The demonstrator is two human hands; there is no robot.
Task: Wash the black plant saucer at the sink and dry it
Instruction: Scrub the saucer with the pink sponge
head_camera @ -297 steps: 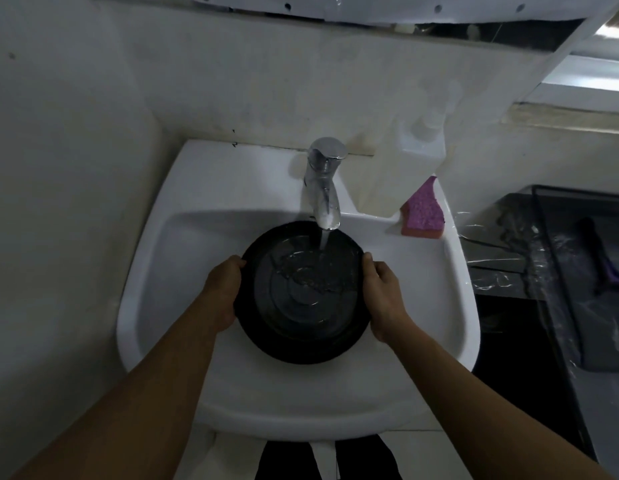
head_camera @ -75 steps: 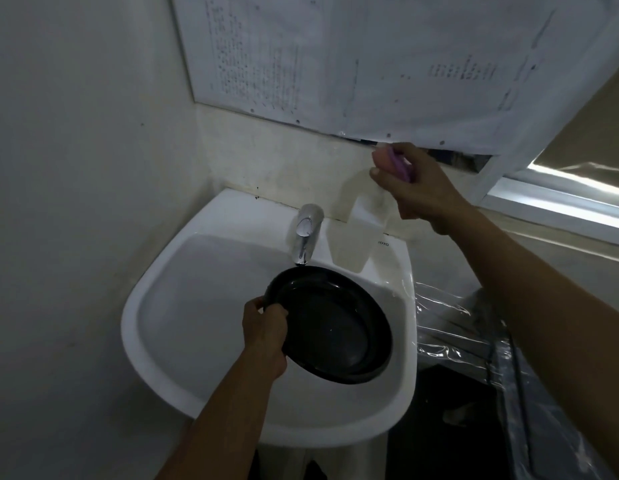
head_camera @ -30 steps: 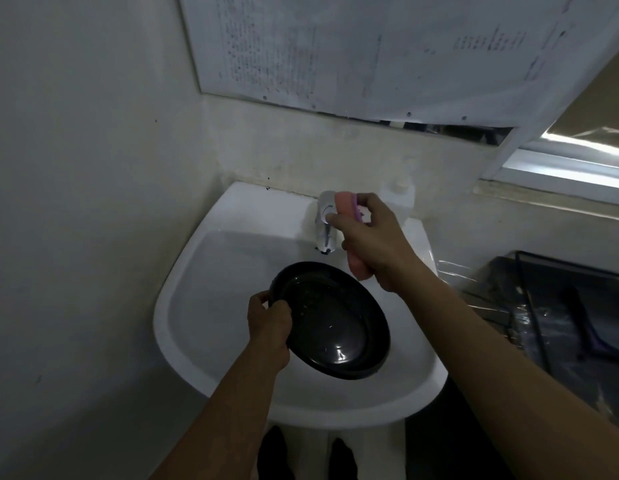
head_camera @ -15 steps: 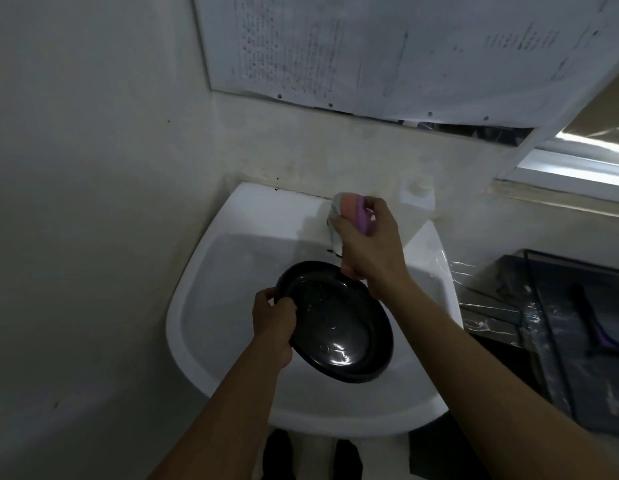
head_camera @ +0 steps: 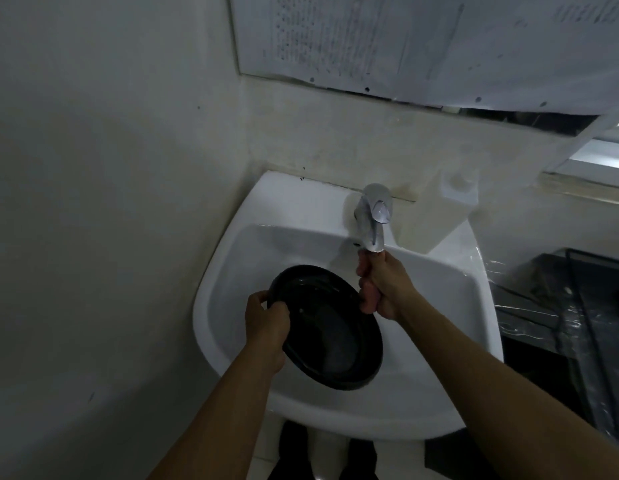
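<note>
Our left grip (head_camera: 266,318) clamps the saucer's (head_camera: 330,337) left rim, tilting it over the sink's (head_camera: 256,258) middle to drain; our right grip (head_camera: 381,285) curls under the tap (head_camera: 374,216), contents hidden.

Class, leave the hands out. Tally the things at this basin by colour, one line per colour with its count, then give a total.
Black: 1, the round black plastic plant saucer
White: 2, the white ceramic sink and the white plastic container on its back right corner
Silver: 1, the chrome metal tap
Total: 4
</note>
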